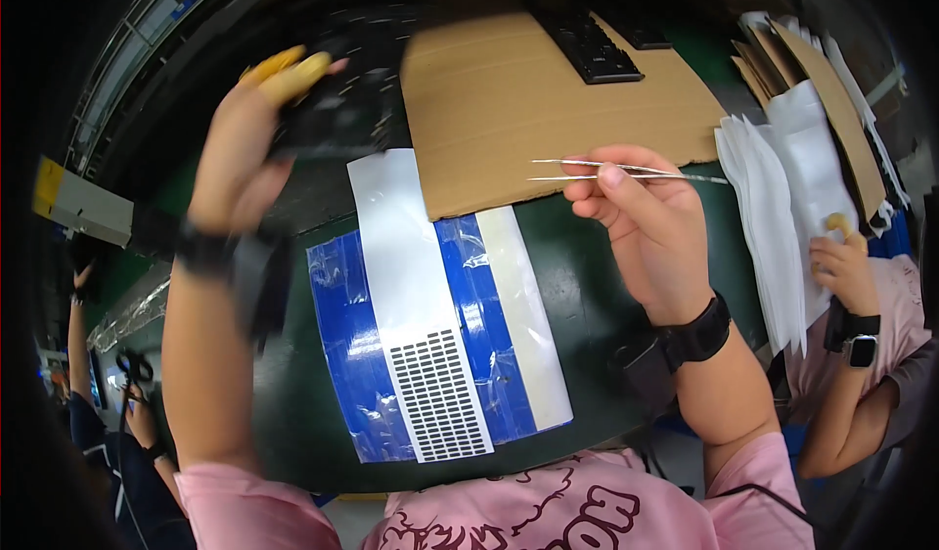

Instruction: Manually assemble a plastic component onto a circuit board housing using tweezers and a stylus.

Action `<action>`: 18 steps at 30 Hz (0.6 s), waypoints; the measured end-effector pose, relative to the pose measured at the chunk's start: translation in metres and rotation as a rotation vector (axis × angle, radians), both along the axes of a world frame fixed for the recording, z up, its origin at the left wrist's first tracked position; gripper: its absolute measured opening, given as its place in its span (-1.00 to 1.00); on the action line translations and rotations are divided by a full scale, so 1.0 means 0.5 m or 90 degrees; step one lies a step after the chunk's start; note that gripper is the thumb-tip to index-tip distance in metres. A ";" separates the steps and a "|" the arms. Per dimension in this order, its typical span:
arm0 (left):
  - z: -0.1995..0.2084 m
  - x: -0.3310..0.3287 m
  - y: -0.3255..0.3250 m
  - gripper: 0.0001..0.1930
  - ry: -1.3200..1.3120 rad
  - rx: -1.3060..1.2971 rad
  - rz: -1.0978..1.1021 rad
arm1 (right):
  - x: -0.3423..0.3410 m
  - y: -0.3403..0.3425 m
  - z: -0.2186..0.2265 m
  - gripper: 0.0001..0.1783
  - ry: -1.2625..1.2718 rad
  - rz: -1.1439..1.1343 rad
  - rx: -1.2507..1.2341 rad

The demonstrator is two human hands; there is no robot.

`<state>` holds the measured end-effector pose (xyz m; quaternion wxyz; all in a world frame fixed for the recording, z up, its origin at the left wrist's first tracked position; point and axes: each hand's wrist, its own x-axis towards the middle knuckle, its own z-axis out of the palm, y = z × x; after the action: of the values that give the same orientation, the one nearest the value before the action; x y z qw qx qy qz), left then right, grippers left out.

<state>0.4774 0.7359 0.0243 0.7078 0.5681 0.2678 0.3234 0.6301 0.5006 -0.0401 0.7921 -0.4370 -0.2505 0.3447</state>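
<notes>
A pair of thin metal tweezers point(554, 162) is pinched between the thumb and fingers of my right hand point(653, 232), its tips pointing left above the cardboard's near edge. At the upper left my left hand point(240, 149) reaches over a dark surface with pale specks point(342, 90). Yellow finger cots point(298, 79) cover some of its fingertips. Motion smears that hand, so its grip is unclear. Between my arms, a white label sheet point(440, 394) with rows of small black rectangles lies on a blue board point(342, 325) covered with clear tape.
A brown cardboard sheet point(528, 110) lies ahead with a black keyboard point(602, 51) at its far edge. White foam sheets point(763, 218) and upright cardboard pieces point(831, 100) stand at right. Another person's hand point(843, 271) touches the foam. More people work at far left.
</notes>
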 end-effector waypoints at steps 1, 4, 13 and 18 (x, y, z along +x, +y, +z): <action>-0.009 -0.045 -0.015 -0.72 -0.031 -0.025 -0.017 | -0.007 -0.006 -0.004 -0.82 0.003 -0.009 -0.002; -0.028 -0.163 -0.100 -0.77 -0.056 -0.125 0.068 | -0.046 -0.010 0.009 -0.86 0.100 0.074 -0.119; -0.079 -0.267 -0.228 -0.66 -0.205 -0.140 0.287 | -0.200 0.000 0.002 -0.80 -0.052 -0.015 -0.220; -0.078 -0.244 -0.234 -0.61 -0.119 -0.213 0.287 | -0.178 -0.001 -0.029 -0.81 -0.059 -0.007 -0.252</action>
<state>0.3552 0.6190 -0.0148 0.7236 0.3372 0.3705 0.4748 0.5413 0.5002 -0.0547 0.6803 -0.6008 -0.2115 0.3626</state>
